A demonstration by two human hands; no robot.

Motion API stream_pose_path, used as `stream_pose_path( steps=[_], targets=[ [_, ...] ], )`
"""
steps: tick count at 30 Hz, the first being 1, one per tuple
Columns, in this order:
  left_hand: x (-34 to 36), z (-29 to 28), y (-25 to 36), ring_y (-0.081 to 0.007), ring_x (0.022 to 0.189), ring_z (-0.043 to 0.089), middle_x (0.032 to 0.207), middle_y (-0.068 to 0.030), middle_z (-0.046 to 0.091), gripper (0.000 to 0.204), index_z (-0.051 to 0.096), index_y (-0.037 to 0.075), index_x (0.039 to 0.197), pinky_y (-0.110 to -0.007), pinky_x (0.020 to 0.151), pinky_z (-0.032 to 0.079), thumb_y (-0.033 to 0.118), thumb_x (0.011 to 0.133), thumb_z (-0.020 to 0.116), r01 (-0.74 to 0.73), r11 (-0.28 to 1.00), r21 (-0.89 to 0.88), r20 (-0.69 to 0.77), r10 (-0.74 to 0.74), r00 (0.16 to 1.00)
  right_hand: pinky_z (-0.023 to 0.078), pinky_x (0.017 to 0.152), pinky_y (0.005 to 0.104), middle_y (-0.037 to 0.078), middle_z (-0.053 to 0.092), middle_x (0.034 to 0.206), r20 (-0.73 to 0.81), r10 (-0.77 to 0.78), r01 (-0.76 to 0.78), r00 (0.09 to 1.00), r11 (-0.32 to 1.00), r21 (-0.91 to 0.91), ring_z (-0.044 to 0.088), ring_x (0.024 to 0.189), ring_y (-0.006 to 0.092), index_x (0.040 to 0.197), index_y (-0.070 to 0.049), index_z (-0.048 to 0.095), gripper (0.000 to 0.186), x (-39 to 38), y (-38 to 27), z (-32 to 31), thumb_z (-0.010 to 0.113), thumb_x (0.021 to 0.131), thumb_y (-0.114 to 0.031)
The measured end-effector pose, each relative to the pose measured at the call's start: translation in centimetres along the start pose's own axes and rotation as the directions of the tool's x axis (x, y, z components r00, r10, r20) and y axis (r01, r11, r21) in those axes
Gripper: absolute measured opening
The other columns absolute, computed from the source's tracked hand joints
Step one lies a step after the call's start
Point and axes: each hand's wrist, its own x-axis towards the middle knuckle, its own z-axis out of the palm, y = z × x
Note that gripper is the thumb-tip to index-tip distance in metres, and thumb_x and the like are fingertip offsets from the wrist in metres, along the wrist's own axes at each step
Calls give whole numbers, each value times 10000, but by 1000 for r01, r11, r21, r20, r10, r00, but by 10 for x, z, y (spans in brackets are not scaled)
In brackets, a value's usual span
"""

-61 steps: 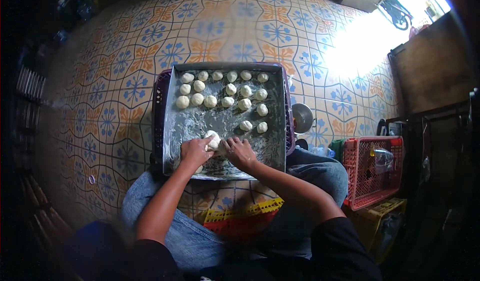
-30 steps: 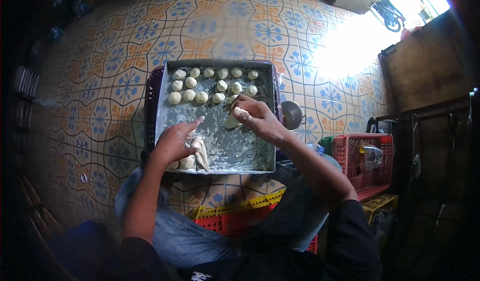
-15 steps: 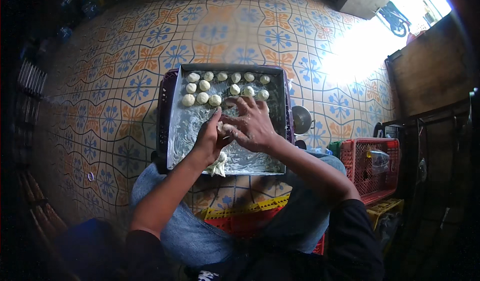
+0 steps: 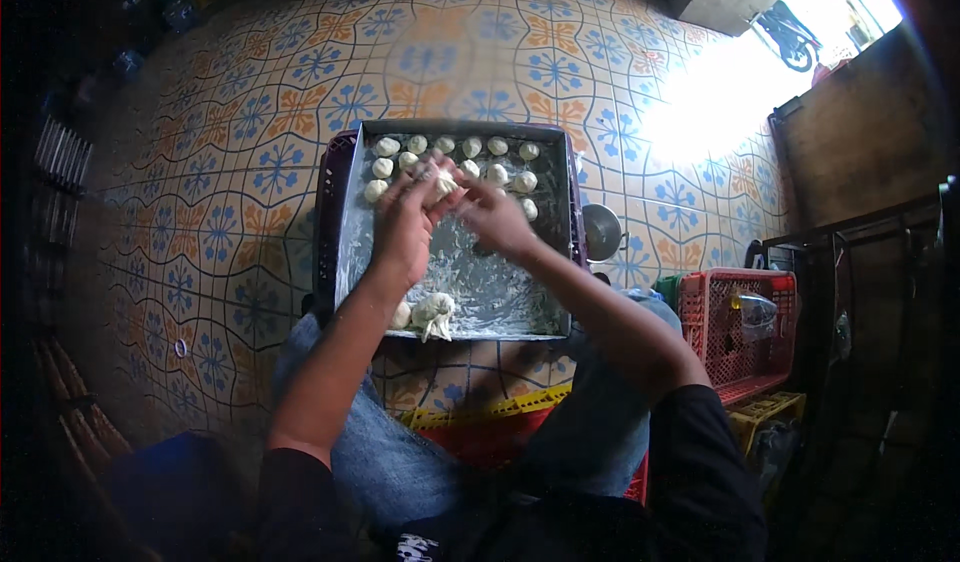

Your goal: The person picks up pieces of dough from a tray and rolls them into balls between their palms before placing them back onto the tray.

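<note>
A floured metal tray point(image 4: 480, 302) lies in front of me, with several round dough balls point(image 4: 526, 181) in rows across its far part. Above those rows my left hand point(image 4: 405, 227) has its fingers closed about a piece of dough point(image 4: 443, 184). Close to the right side of that piece is my right hand point(image 4: 500, 222); motion smears its fingers, and their grip does not show. A larger, ragged dough lump point(image 4: 433, 312) sits at the tray's near edge. To its left, a smaller dough piece point(image 4: 400, 315) is partly covered by my left forearm.
Beneath the tray is a dark purple crate point(image 4: 328, 217). A metal pot point(image 4: 603, 232) stands on the patterned tile floor point(image 4: 230, 192) to the right. Further right is a red crate point(image 4: 720, 347) with a clear plastic bottle point(image 4: 757, 312) in it.
Both hands have moved up toward the far rows, the left one carrying the dough piece. The lump at the near edge and the small piece beside it now show more fully.
</note>
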Motion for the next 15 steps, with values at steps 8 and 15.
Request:
stream_pose_path(
  steps=[8, 15],
  targets=[
    [10, -16, 13, -269, 1161, 673, 1350, -188, 626, 627, 330, 65, 1557, -357, 968, 581, 86, 992, 601, -62, 998, 0, -62, 62, 996, 474, 1053, 534, 85, 432, 1548, 666, -93, 638, 740, 413, -651, 421, 1392, 333, 1468, -243, 542, 745, -39, 112, 94, 773, 761, -268],
    [12, -35, 10, -253, 1207, 639, 1329, -155, 618, 498, 452, 34, 1439, -418, 1027, 544, 84, 968, 604, 62, 995, 79, -33, -59, 998, 604, 800, 481, 120, 616, 1241, 665, 34, 520, 746, 595, -613, 569, 1238, 370, 1176, -163, 651, 490, -25, 88, 76, 799, 720, -260]
  ],
)
